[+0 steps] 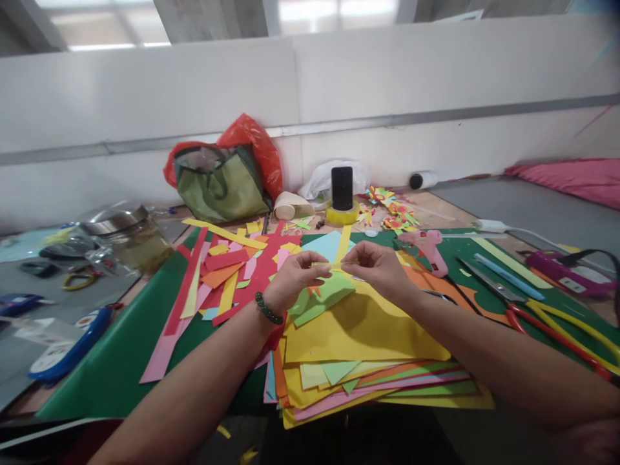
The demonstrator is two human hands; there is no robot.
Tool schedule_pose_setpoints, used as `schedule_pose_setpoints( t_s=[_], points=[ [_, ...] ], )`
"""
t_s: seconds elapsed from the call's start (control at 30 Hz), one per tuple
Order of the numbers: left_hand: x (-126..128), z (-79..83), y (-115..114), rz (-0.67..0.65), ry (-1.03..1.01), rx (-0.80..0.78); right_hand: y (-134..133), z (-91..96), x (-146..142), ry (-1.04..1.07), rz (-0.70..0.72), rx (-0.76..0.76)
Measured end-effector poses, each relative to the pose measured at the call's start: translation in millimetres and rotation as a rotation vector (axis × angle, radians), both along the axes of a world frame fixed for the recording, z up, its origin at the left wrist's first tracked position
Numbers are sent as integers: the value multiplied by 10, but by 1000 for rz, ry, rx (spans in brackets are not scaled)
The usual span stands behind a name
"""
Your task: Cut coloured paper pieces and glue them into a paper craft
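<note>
My left hand (296,278) and my right hand (378,266) meet above a stack of coloured paper sheets (368,349). Both pinch the ends of a thin yellow paper strip (334,263) held between their fingertips. A dark bead bracelet (268,309) circles my left wrist. Green paper pieces (322,296) lie on the yellow top sheet just under my left hand. The fingers of both hands are closed on the strip.
Cut paper strips (227,271) litter the green mat (121,361) at left. A pink glue gun (429,248), scissors (504,297) and paper flowers (392,210) lie at right. A phone on a tape roll (341,194), a green bag (220,184) and a glass jar (130,236) stand behind.
</note>
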State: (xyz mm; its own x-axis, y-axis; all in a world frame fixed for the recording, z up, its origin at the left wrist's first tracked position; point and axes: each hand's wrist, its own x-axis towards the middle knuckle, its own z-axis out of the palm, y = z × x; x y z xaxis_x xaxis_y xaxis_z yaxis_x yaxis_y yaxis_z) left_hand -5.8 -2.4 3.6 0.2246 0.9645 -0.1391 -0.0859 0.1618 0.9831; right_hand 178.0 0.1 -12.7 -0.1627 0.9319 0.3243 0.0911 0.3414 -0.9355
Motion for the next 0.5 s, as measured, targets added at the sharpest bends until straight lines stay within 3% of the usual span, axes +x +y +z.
schedule_pose_setpoints(
  t_s=[0.17,0.5],
  points=[
    [20,-11,8,32,-110,-73,-10,9,-16,7,-34,29],
    [-1,-2,4,96,-80,55,14,58,6,102,-17,-144]
  ],
)
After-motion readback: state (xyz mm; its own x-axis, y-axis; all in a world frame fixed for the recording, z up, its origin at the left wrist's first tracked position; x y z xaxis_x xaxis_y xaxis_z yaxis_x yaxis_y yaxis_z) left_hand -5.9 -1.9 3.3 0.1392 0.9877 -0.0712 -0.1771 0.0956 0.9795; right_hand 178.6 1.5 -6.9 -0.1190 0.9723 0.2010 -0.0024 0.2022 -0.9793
